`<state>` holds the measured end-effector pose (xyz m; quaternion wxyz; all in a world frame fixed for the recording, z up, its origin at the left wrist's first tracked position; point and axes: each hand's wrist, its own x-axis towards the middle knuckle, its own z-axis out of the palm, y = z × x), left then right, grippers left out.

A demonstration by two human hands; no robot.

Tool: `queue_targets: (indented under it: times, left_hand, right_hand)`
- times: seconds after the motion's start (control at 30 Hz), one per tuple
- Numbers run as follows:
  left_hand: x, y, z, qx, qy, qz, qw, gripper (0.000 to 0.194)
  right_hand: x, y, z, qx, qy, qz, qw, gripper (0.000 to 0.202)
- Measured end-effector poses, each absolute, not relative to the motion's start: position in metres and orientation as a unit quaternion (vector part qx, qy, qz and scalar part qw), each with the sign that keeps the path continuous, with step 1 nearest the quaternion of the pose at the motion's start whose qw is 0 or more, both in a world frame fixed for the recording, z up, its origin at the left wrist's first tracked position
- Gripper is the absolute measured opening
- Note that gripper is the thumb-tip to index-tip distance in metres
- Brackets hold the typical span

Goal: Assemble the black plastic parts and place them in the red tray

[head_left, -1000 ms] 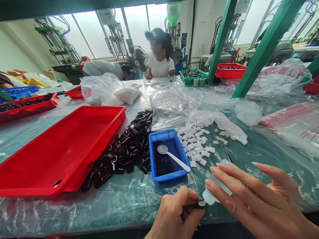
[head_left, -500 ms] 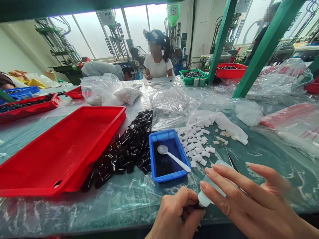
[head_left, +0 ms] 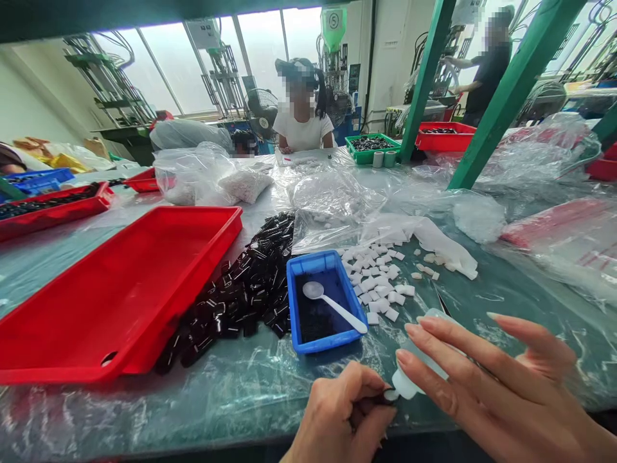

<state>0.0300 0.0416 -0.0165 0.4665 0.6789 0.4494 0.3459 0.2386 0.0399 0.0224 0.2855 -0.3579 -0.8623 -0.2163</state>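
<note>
My left hand (head_left: 344, 415), closed near the table's front edge, pinches a small black part (head_left: 387, 390) largely hidden by the fingers. A whitish spot shows on that part. Beside it, my right hand (head_left: 491, 379) grips a translucent squeeze bottle (head_left: 409, 379), tilted so its nozzle end points left at the part. Nozzle and part are very close; I cannot tell whether they touch. A thin dark pointed tool (head_left: 442, 302), like tweezers, sticks out beyond the right fingers. Just ahead sits a blue tray (head_left: 299, 344) with small dark bits and a white spoon (head_left: 340, 311).
A large red tray (head_left: 120, 270) lies left, beside a heap of glossy black pieces (head_left: 250, 283). White foam-like blocks (head_left: 380, 289) are scattered right of the blue tray. Clear plastic bags (head_left: 332, 199) lie behind. A green post (head_left: 511, 103) slants at right. A co-worker (head_left: 303, 125) sits opposite.
The bottle and my right hand have shifted slightly right, uncovering more of the part in my left fingers. At the back right, a person has moved left, further into view.
</note>
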Motion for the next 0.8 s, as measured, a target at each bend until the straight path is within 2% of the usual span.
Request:
queue_targets:
  times: [0.8]
  left_hand:
    - [0.033, 0.043, -0.016, 0.682, 0.424, 0.377, 0.461, 0.01]
  right_hand:
    - [0.222, 0.048, 0.041, -0.341, -0.855, -0.207, 0.331, 0.045]
